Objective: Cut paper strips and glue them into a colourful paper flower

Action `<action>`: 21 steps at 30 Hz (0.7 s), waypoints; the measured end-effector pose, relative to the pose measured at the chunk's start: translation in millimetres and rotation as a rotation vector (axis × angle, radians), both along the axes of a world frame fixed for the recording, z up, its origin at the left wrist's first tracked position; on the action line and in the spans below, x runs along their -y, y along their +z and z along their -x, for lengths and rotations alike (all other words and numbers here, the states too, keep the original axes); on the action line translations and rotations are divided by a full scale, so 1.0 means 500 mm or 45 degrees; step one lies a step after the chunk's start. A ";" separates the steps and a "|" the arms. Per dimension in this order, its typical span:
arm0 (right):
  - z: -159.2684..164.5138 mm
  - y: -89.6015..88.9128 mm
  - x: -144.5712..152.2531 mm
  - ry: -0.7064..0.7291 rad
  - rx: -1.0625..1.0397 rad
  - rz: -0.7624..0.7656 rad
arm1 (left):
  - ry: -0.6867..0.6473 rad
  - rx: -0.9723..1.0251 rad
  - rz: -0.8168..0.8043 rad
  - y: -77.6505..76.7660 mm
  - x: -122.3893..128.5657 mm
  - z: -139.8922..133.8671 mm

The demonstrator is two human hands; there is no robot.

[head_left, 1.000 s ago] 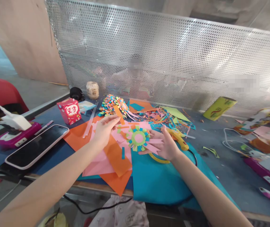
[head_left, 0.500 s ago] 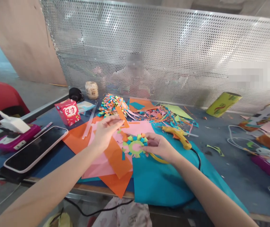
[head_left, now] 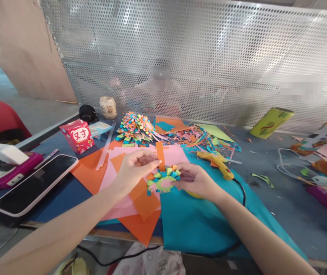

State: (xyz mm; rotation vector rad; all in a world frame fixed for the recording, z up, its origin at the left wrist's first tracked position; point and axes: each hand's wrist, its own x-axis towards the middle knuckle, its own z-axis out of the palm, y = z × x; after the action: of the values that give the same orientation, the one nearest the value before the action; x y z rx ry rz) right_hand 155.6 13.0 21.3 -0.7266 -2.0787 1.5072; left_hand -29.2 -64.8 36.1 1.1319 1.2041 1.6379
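Between the fingertips of my left hand (head_left: 140, 164) is an orange paper strip (head_left: 160, 152), standing upright. Its lower end meets the back rim of a paper flower (head_left: 163, 184); whether they are joined I cannot tell. My right hand (head_left: 196, 179) pinches that flower by its right side. The flower has a green and pink centre ringed with small green, blue and orange loops. Beneath both hands lie pink sheets (head_left: 113, 208), orange paper (head_left: 143, 231) and a large blue sheet (head_left: 200, 225). Just beyond my right hand rests a yellow hot glue gun (head_left: 219, 166).
A heap of finished paper flowers (head_left: 134, 128) and colourful paper scraps (head_left: 192, 135) lie toward the perforated metal screen (head_left: 197, 57). At left are a phone (head_left: 37, 185), a purple power strip (head_left: 14, 172) and a red box (head_left: 78, 135). A green tube (head_left: 270, 122) lies at right.
My left hand has moved right, bringing the orange strip from a slant to upright against the flower's rim. The flower has tipped flatter in my right hand. The view has shifted slightly.
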 end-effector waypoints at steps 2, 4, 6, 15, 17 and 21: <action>-0.002 -0.001 -0.001 0.006 -0.014 -0.017 | 0.007 -0.022 0.028 0.001 0.004 -0.001; -0.004 -0.001 -0.003 0.012 -0.031 -0.043 | 0.010 -0.012 0.060 0.002 0.006 -0.001; -0.005 -0.002 -0.003 0.008 -0.037 -0.064 | 0.010 0.024 0.085 0.002 0.007 -0.002; -0.003 0.001 0.000 -0.072 0.020 0.013 | 0.001 0.112 0.109 -0.005 0.005 -0.007; -0.002 0.002 0.000 -0.117 0.034 0.028 | 0.009 0.113 0.102 -0.007 0.005 -0.007; -0.001 0.001 0.000 -0.176 0.035 0.021 | 0.005 0.069 0.087 -0.011 0.007 -0.008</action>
State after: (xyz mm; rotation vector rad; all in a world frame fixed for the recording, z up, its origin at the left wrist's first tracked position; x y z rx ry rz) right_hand 156.2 12.9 22.0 -0.8827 -1.9946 1.4473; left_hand -25.1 -68.2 30.7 1.0372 1.2194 1.6080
